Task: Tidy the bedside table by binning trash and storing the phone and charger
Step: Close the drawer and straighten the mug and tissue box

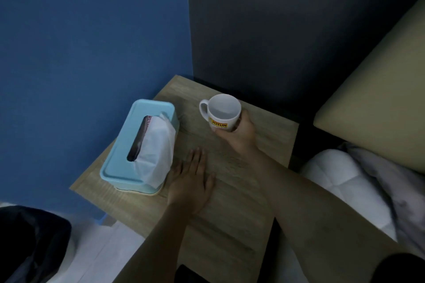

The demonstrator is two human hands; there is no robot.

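A pale blue plastic tissue box, a white tissue puffing from its slot, sits just left of the left hand, which lies flat and released, palm down on the wood-grain counter. Beyond it, the right hand is clenched around a glossy white mug with a yellow label, handle pointing left. A bin lined with a dark bag stands lower left; the bed lies right.

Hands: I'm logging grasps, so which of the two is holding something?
The right hand, wrapped around the white mug. The left hand lies flat and empty on the table.
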